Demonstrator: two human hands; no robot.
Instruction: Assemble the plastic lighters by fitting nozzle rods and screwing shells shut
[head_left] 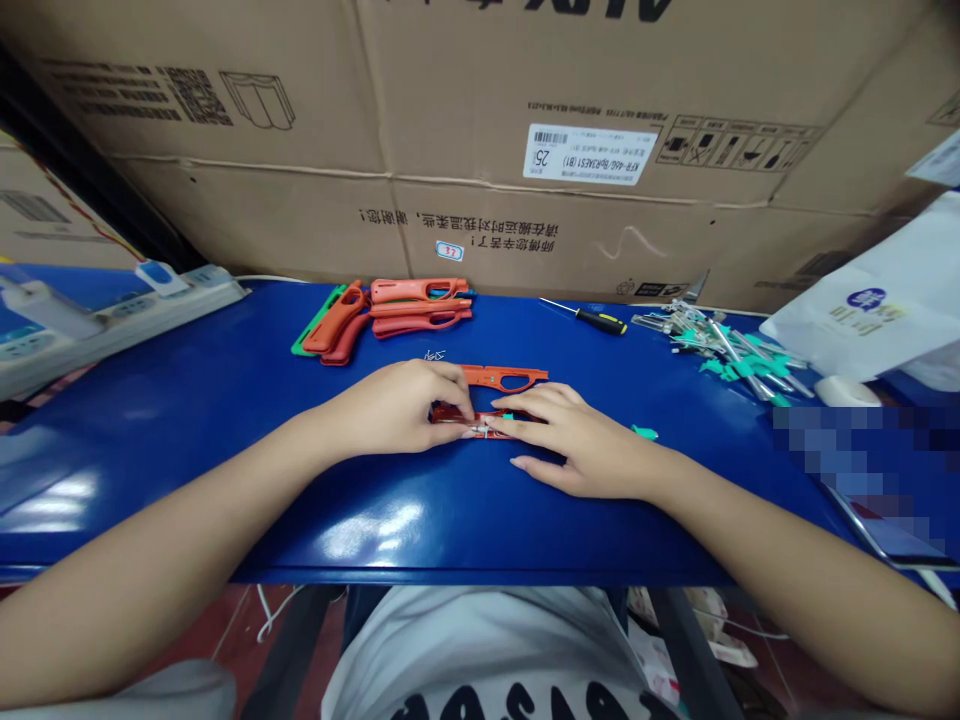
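Risk: the small metal part [481, 430] seated in the open orange shell [491, 419] would likely spring loose if a fingertip slips. The open shell lies just in front of the spare orange shell [504, 377], between both hands. The left hand [401, 405] is curled and pinches its left end. The right hand [581, 440] is spread nearly flat, pressing its right end and grasping nothing.

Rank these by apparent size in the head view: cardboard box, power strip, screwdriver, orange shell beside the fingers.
1. cardboard box
2. power strip, running off the left edge
3. screwdriver and orange shell: similar length, shell partly behind the left hand, so unranked
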